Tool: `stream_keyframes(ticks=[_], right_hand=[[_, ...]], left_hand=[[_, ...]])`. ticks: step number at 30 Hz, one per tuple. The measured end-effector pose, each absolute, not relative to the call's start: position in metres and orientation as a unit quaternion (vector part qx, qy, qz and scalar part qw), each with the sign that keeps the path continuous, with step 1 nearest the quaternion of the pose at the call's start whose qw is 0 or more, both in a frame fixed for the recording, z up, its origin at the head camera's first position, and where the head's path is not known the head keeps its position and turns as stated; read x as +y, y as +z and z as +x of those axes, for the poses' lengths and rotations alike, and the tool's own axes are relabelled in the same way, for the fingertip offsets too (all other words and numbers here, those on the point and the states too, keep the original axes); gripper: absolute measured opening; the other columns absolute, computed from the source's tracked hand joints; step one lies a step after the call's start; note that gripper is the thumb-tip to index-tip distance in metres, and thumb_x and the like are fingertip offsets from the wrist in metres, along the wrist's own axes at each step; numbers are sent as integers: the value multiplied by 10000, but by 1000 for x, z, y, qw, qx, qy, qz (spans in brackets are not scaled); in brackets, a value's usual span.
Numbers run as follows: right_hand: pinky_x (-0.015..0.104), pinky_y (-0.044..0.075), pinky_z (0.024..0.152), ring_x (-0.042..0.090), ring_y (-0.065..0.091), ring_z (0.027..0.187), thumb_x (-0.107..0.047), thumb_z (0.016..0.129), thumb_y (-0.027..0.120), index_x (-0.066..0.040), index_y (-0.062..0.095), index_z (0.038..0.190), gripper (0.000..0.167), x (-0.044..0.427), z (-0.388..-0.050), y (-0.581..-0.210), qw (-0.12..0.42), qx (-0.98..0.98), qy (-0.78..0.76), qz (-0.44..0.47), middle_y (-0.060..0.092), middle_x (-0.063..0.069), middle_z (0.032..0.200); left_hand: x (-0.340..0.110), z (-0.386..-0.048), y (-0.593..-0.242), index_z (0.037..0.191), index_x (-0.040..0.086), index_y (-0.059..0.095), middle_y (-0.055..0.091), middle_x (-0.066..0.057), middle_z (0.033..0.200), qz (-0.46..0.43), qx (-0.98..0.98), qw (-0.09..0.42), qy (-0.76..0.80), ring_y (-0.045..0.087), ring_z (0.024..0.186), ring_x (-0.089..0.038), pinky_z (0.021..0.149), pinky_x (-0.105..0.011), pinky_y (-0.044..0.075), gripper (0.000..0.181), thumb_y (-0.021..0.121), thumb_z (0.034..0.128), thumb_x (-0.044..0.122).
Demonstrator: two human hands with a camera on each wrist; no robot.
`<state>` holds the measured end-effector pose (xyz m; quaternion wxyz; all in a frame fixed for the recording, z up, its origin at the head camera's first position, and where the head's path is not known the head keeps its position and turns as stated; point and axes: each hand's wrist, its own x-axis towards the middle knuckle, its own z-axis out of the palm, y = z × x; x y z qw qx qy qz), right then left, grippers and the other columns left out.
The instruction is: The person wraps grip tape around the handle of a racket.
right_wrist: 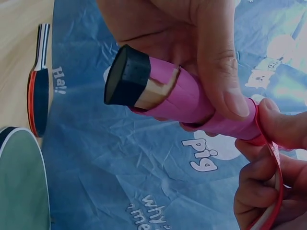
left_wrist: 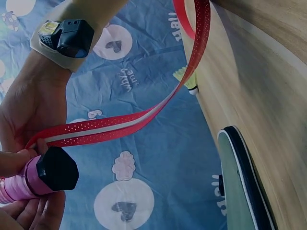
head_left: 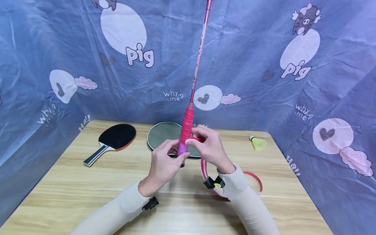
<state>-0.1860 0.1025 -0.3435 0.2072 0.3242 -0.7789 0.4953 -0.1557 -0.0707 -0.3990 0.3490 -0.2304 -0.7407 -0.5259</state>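
Note:
A badminton racket with a pink shaft (head_left: pixel 200 55) is held upright and slightly tilted, its head out of view. Red tape covers the upper handle (head_left: pixel 187 125); a pink-purple layer (right_wrist: pixel 189 103) shows below, with bare wood near the black butt cap (right_wrist: pixel 127 76). My left hand (head_left: pixel 165 160) holds the lower handle between thumb and fingers. Just above it, my right hand (head_left: pixel 210 147) pinches the red overgrip tape (left_wrist: pixel 110 128) where it meets the handle. From there the perforated tape, with a white strip along its inner side, hangs in a loop to the table.
At the left of the wooden table (head_left: pixel 117 186) lies a black table tennis bat (head_left: pixel 117 136). A green round bat (head_left: pixel 163 132) is behind the hands. A yellow shuttlecock (head_left: pixel 258 143) lies at the back right. Blue printed cloth (head_left: pixel 246 42) surrounds the table.

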Motion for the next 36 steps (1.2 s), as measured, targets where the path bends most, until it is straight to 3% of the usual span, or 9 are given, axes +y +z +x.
stream_keyframes(ticks=[8, 13, 23, 30, 36], right_hand=[[197, 364, 529, 106, 449, 656, -100, 799, 857, -72, 776, 1011, 229, 105, -187, -339, 177, -798, 482, 315, 608, 40, 735], [181, 428, 551, 85, 499, 670, -90, 811, 844, -43, 777, 1048, 251, 108, -188, -339, 146, -804, 488, 307, 723, 93, 851], [167, 419, 576, 53, 506, 669, -34, 835, 807, 4, 758, 1065, 239, 115, -187, -332, 50, -800, 518, 298, 645, 71, 841], [167, 399, 565, 38, 474, 652, -9, 835, 795, 18, 754, 1031, 202, 116, -188, -330, 41, -799, 515, 308, 589, 23, 793], [174, 447, 590, 42, 525, 688, -9, 849, 783, 19, 749, 1041, 196, 119, -189, -331, 28, -781, 532, 328, 659, -19, 865]], left_hand=[[-71, -156, -399, 1071, 71, 747, 696, -24, 831, -235, -733, 342, -538, 691, 690, -94, 661, -220, 607, 348, 897, 761, 125], [-70, -156, -399, 1092, 58, 746, 698, -32, 828, -252, -722, 335, -551, 699, 692, -106, 670, -225, 615, 349, 882, 773, 98], [-69, -153, -401, 1102, 74, 760, 712, -33, 849, -273, -713, 310, -566, 692, 736, -113, 699, -244, 624, 330, 867, 791, 97], [-68, -152, -402, 1088, 58, 755, 725, -60, 869, -285, -703, 291, -582, 715, 753, -122, 729, -240, 627, 266, 826, 833, 79], [-68, -150, -399, 1051, 41, 754, 736, -88, 899, -293, -692, 265, -604, 703, 797, -95, 741, -257, 631, 209, 801, 848, 42]])
